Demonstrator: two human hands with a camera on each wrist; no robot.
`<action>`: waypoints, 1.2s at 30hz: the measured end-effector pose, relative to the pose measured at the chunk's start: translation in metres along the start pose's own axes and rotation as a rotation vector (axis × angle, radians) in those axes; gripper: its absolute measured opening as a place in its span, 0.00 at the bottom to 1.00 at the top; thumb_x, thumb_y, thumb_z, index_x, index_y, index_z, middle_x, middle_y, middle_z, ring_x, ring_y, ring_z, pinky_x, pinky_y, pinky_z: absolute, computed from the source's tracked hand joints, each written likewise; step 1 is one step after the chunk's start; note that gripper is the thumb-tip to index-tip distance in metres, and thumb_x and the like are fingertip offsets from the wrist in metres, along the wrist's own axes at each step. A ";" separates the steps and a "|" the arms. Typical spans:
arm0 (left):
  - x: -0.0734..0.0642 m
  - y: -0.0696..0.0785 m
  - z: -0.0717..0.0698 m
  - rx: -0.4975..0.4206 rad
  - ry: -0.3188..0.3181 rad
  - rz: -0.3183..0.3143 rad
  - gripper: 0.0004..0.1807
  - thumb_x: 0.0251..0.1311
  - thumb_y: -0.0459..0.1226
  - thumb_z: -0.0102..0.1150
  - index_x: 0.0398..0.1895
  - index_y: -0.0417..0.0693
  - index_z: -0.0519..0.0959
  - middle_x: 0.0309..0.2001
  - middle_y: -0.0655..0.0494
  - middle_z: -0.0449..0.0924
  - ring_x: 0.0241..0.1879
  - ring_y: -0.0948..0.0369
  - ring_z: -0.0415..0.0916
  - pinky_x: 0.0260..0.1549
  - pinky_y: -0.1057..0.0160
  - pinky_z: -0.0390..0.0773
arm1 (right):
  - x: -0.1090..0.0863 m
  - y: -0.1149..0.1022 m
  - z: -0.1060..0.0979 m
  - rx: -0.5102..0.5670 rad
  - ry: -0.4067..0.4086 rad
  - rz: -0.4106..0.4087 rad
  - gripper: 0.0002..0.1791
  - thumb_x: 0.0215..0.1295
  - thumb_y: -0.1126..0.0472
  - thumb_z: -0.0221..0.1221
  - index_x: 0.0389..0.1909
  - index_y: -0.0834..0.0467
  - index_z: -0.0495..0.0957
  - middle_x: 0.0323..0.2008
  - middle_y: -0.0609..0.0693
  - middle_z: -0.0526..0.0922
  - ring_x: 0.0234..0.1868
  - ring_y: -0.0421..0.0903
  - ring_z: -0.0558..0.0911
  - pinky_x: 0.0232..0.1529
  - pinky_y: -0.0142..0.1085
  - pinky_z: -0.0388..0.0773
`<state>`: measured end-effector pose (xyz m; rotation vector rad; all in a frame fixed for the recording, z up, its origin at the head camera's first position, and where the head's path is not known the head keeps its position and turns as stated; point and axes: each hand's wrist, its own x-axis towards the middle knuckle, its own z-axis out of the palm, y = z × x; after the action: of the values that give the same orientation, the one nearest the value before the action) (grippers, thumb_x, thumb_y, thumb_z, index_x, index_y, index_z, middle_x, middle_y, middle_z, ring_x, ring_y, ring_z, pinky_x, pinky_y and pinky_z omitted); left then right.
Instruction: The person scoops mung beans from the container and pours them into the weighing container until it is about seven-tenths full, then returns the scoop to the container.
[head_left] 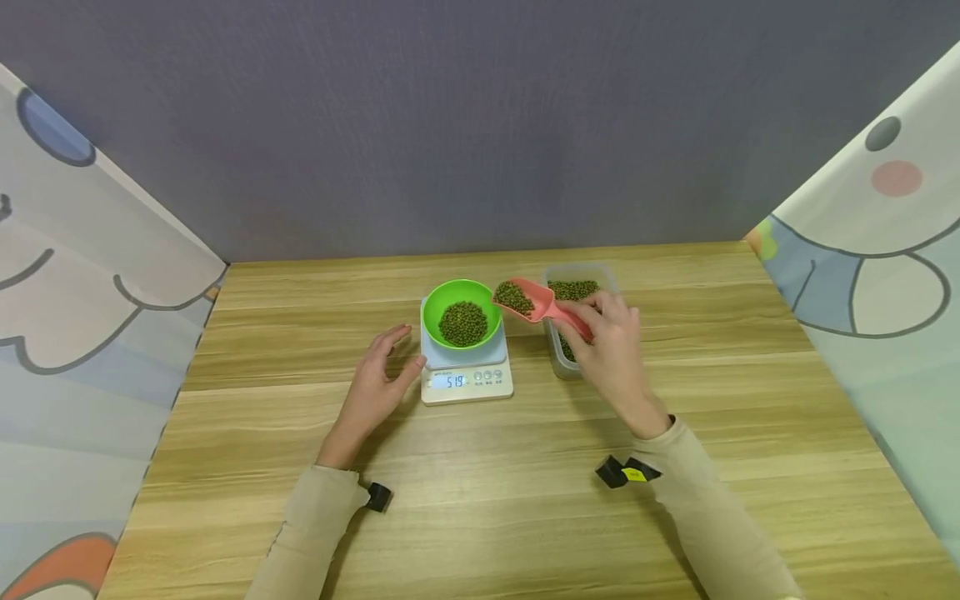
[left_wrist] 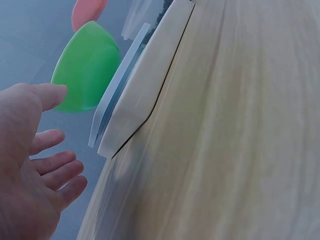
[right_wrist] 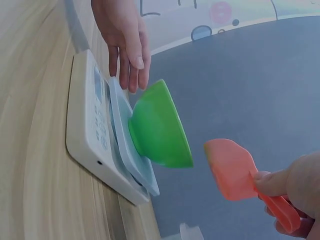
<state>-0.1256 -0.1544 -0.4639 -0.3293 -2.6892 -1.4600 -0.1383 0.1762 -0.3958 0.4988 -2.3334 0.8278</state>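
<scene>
My right hand (head_left: pixel 615 354) grips the handle of a pink scoop (head_left: pixel 542 298) loaded with green mung beans (head_left: pixel 512 297). The scoop's tip hangs at the right rim of a green bowl (head_left: pixel 432 310), and in the right wrist view the scoop (right_wrist: pixel 231 170) is apart from the bowl (right_wrist: pixel 159 127). More mung beans lie in the bowl, which stands on a white kitchen scale (head_left: pixel 467 392) whose display reads 51.9. Beside the scale's left side, my left hand (head_left: pixel 372 387) is held with fingers extended, holding nothing; the left wrist view shows its spread fingers (left_wrist: pixel 60 162) near the bowl.
Partly beneath my right hand, a clear plastic container (head_left: pixel 558 363) of mung beans stands right of the scale. All of it rests on a wooden table (head_left: pixel 480 517). A dark grey panel (head_left: pixel 480 133) rises behind, with patterned cloths (head_left: pixel 67 400) at the sides.
</scene>
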 end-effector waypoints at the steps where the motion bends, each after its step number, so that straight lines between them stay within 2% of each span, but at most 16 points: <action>1: 0.000 0.000 0.000 0.001 0.000 -0.001 0.33 0.71 0.43 0.63 0.74 0.38 0.66 0.75 0.38 0.64 0.72 0.41 0.65 0.71 0.40 0.68 | 0.000 -0.001 0.001 0.002 -0.005 -0.006 0.15 0.52 0.66 0.77 0.40 0.68 0.88 0.32 0.57 0.77 0.33 0.55 0.70 0.36 0.42 0.54; 9: 0.000 -0.001 0.001 0.001 0.003 0.004 0.33 0.71 0.42 0.63 0.74 0.38 0.66 0.75 0.38 0.65 0.72 0.41 0.65 0.71 0.39 0.68 | 0.004 -0.007 0.009 -0.001 -0.010 -0.046 0.15 0.54 0.63 0.76 0.41 0.66 0.88 0.32 0.56 0.78 0.32 0.53 0.67 0.37 0.43 0.55; 20: 0.000 -0.003 0.002 -0.006 0.003 0.011 0.33 0.71 0.42 0.63 0.74 0.37 0.66 0.75 0.37 0.64 0.72 0.40 0.65 0.71 0.39 0.67 | 0.008 -0.015 0.018 -0.038 -0.008 -0.092 0.14 0.58 0.61 0.73 0.42 0.65 0.88 0.37 0.57 0.79 0.37 0.56 0.68 0.38 0.49 0.57; 36: 0.001 -0.001 0.002 0.001 -0.002 0.000 0.33 0.71 0.43 0.63 0.74 0.38 0.66 0.75 0.38 0.64 0.72 0.40 0.65 0.71 0.39 0.67 | 0.012 -0.017 0.022 -0.082 -0.007 -0.167 0.13 0.64 0.59 0.69 0.45 0.62 0.88 0.40 0.57 0.80 0.38 0.57 0.70 0.40 0.52 0.59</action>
<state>-0.1265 -0.1533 -0.4658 -0.3311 -2.6917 -1.4595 -0.1473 0.1470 -0.3945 0.6514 -2.2852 0.6499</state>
